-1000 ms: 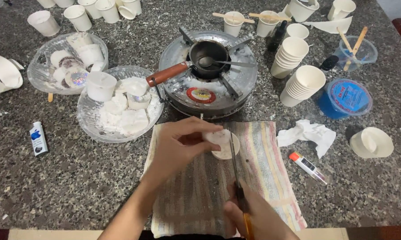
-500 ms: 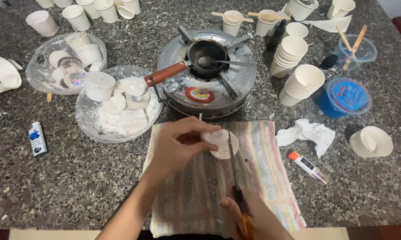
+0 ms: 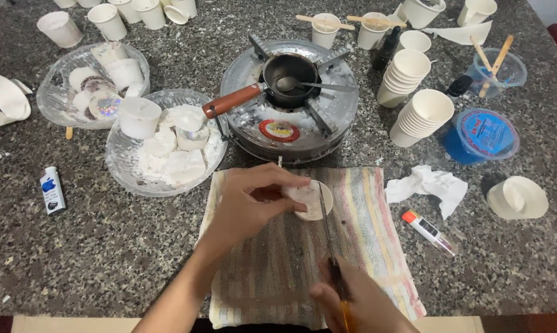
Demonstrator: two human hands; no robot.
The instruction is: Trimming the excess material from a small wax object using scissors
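Speckled stone surface (image 3: 105,259) w/ a striped cloth (image 3: 377,246) at front centre. Behind it, a round stove (image 3: 303,123) carrying a small black pan (image 3: 290,71). Glass bowl (image 3: 130,179) of white wax pieces to the left. Left hand (image 3: 253,206), grip closed round a small paper cup (image 3: 312,200) over the cloth. Right hand (image 3: 365,305), grip closed on scissors (image 3: 329,240), blades reaching up to the cup.

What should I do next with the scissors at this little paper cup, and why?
Probably close the blades gently to snip the rim. The left hand steadies the small paper cup on the striped cloth, and the scissors in the right hand already reach the cup's edge.
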